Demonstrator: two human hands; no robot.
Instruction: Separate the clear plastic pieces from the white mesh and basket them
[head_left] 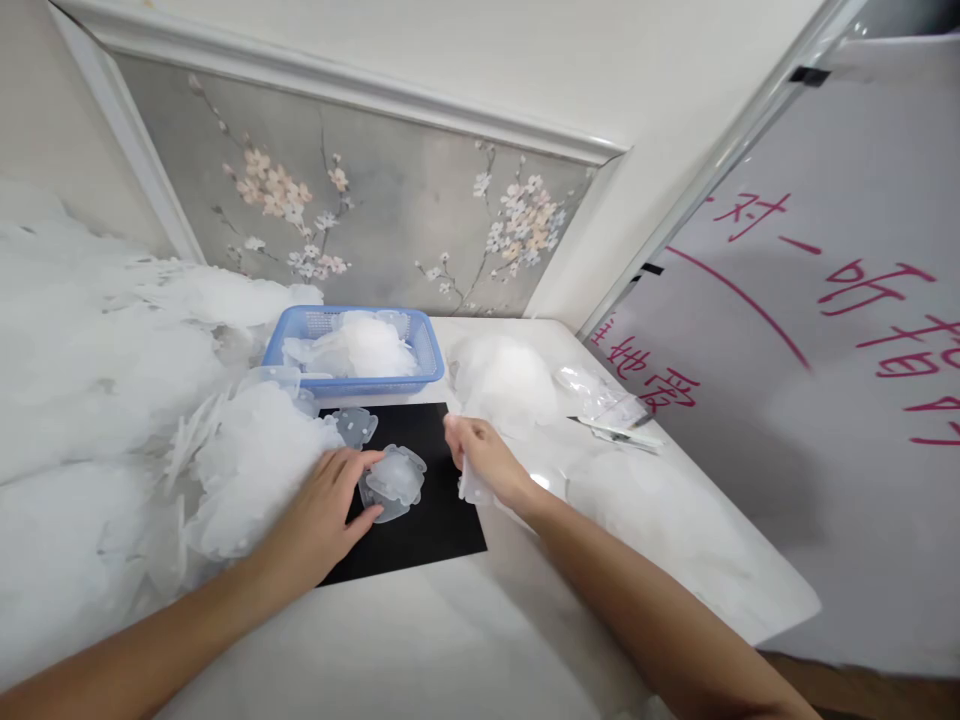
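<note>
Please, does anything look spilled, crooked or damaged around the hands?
I see no clear damage. The oddest thing is the loose heap of translucent pieces left of the black sheet: it lies outside the blue basket, unevenly piled, so it looks rather like a spill, though it may be deliberate.

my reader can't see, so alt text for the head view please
A person's left hand touches overlapping translucent pieces on a black sheet, while the right hand holds another piece by the sheet's right edge. A blue basket of white pieces sits behind.
</note>
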